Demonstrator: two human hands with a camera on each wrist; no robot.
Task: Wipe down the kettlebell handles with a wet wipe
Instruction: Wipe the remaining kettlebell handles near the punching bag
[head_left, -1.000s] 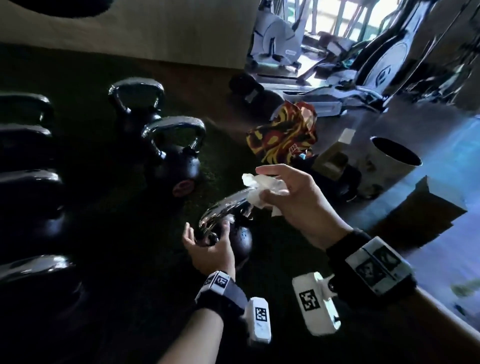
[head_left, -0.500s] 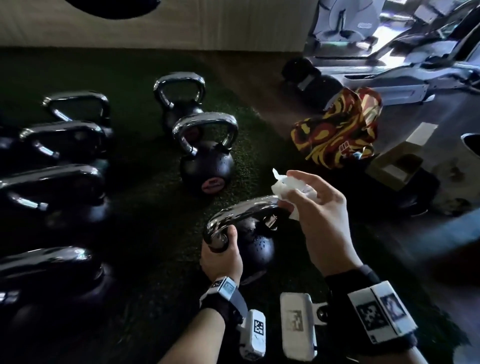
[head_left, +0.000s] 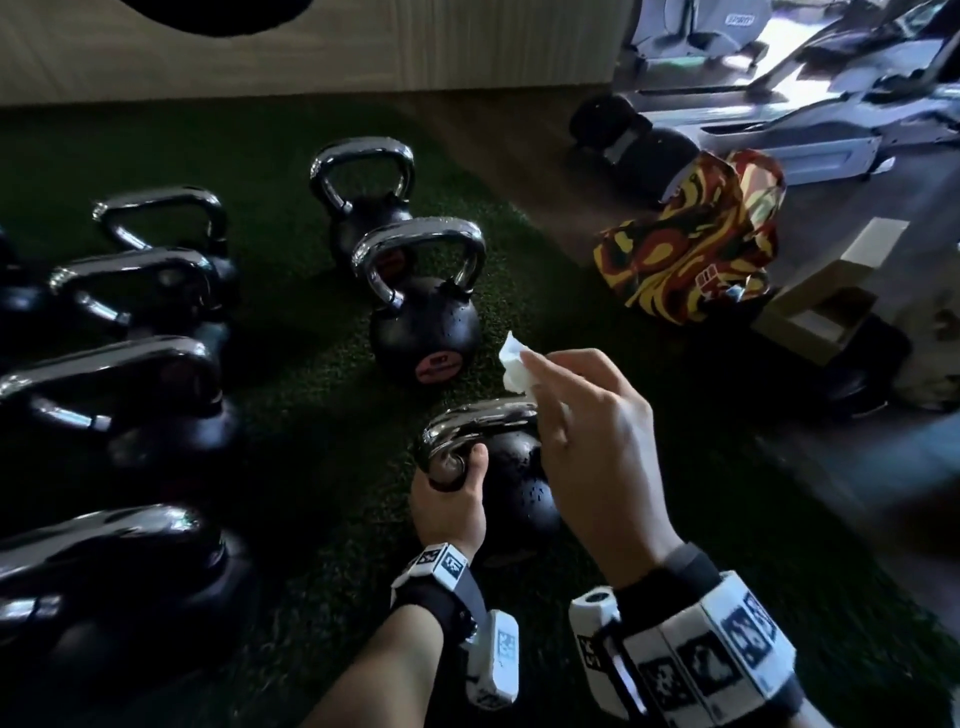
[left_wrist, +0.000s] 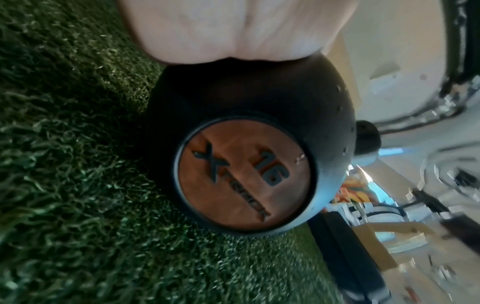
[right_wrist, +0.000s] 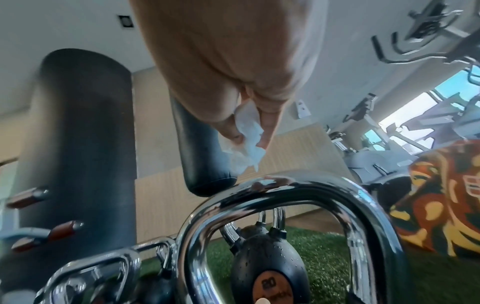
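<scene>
On the green turf floor (head_left: 311, 467) we see a black kettlebell (head_left: 524, 499) with a shiny chrome handle (head_left: 483, 421). Our left hand (head_left: 449, 506) is wrapped around the near side of that handle and grips it tight. Our right hand (head_left: 597, 447) pinches a crumpled white wet wipe (head_left: 514, 369) between thumb and fingers. In the right wrist view the wet wipe (right_wrist: 246, 131) hangs just above the top of the handle (right_wrist: 285, 185); we cannot tell if it touches. In the left wrist view the kettlebell (left_wrist: 249, 115) has an orange round badge (left_wrist: 246, 174) with the number 16 on it. Just behind it stands another kettlebell (head_left: 423, 322) with a red badge, and one more kettlebell (head_left: 363, 197) stands behind that. A row of bigger kettlebells (head_left: 130, 395) sits well apart on the left. To the right, off the turf, lies a bag (head_left: 691, 244) in red, yellow and black swirls, beside a cardboard box (head_left: 831, 296).
</scene>
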